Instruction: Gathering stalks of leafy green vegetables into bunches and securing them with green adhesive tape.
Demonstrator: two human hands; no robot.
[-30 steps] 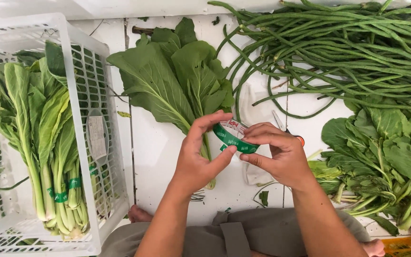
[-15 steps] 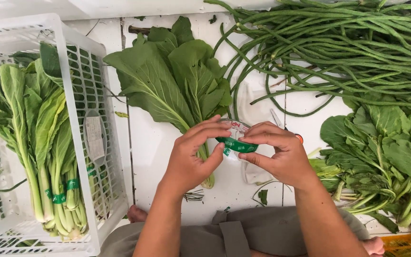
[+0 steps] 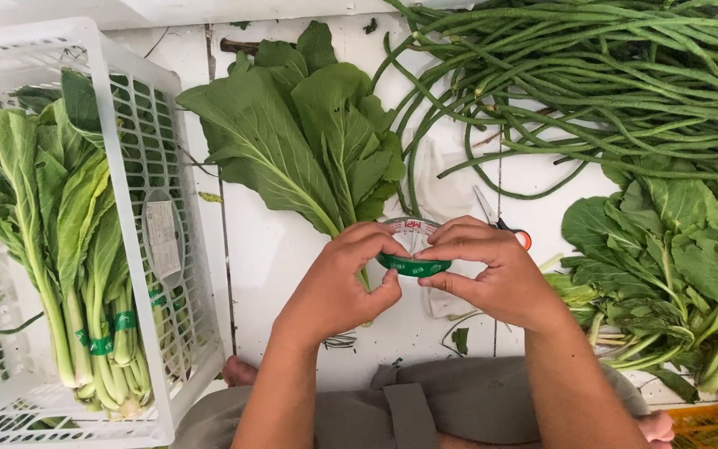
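Green tape roll (image 3: 413,249), white-cored with a green rim, sits between both hands at centre frame, above the white table (image 3: 280,249). Left hand (image 3: 338,287) pinches the roll from its left side, thumb under, fingers curled over the top edge. Right hand (image 3: 492,274) grips it from the right, fingers across the top, thumb below; both hands closed on the roll. A bunch of leafy greens (image 3: 309,137) lies on the table just behind the hands, stems pointing toward the person and passing under the roll; whether tape touches the stems, cannot tell. Scissors (image 3: 500,220) with an orange handle lie just beyond the right hand, partly hidden by it. White plastic crate (image 3: 139,216) at the left holds greens already bundled (image 3: 51,224) with green tape bands near the stem ends. Long beans (image 3: 575,75) are piled at top right. Loose leafy greens (image 3: 675,266) are heaped at the right edge, near the right forearm.
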